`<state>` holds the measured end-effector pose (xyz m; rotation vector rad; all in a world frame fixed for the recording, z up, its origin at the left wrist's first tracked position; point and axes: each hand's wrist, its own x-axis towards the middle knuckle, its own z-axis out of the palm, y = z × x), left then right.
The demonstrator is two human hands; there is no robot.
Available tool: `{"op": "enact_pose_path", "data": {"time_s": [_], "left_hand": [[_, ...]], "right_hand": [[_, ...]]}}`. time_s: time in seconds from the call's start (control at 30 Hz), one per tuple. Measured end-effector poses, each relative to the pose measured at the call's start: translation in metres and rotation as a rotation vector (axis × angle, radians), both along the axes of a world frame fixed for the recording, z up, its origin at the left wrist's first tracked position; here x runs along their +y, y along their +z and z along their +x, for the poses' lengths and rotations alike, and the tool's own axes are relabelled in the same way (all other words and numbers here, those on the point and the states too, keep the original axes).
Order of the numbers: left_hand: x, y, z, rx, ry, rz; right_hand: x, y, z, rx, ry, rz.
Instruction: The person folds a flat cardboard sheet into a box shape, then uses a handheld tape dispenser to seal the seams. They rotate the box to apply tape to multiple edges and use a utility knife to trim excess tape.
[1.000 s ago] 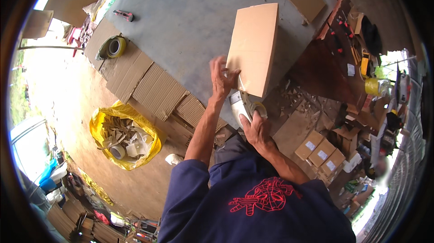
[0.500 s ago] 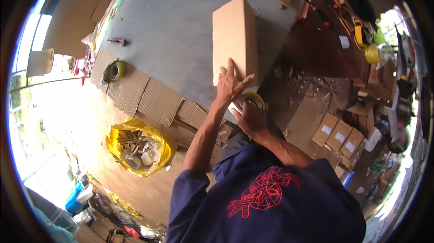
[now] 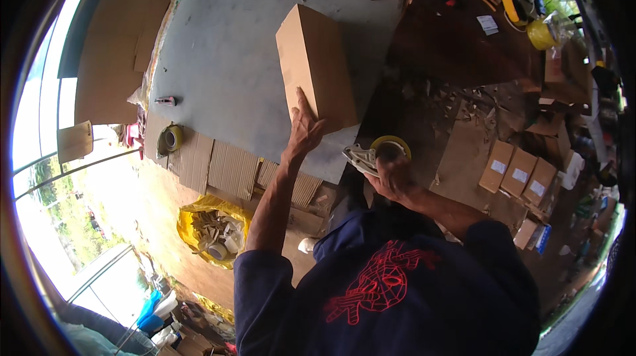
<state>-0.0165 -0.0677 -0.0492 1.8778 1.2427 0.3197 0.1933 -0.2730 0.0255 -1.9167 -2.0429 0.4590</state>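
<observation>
A closed brown cardboard box (image 3: 324, 67) stands on the grey tabletop (image 3: 218, 44). My left hand (image 3: 306, 129) rests on its near end, with one finger stretched along the lighter face and the thumb out to the side. Close to the table's near corner, just past the edge, my right hand (image 3: 394, 174) is closed around a tape dispenser (image 3: 361, 156). A yellow-rimmed tape roll (image 3: 399, 144) sits in the dispenser. The dispenser is apart from the box.
A loose tape roll (image 3: 171, 137) lies on corrugated cardboard strips (image 3: 228, 165) along the table's near edge, with a small cutter (image 3: 165, 101) beyond. On the floor are a yellow bag of scraps (image 3: 192, 213) and several small boxes (image 3: 520, 174). Tools lie on a dark red table (image 3: 450, 41).
The box has turned, showing more of its right side. My right hand has moved right with the tape dispenser, away from the box. My left hand stays on the box. The view has shifted.
</observation>
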Motion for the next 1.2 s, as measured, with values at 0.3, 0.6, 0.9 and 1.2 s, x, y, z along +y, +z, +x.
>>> {"op": "enact_pose_path", "data": {"time_s": [0.3, 0.6, 0.9, 1.2], "left_hand": [[0.0, 0.006, 0.0, -0.076, 0.032, -0.061], [-0.004, 0.029, 0.011, 0.032, 0.076, -0.097], [-0.01, 0.022, 0.009, 0.107, 0.103, -0.049], [-0.013, 0.041, 0.02, 0.142, 0.156, -0.105]], "right_hand": [[0.039, -0.066, 0.108, -0.157, 0.091, 0.255], [0.099, -0.073, 0.073, -0.342, 0.2, 0.452], [0.102, -0.03, 0.041, -0.603, 0.26, 0.607], [0.109, -0.074, 0.03, -0.781, 0.016, 0.517]]}}
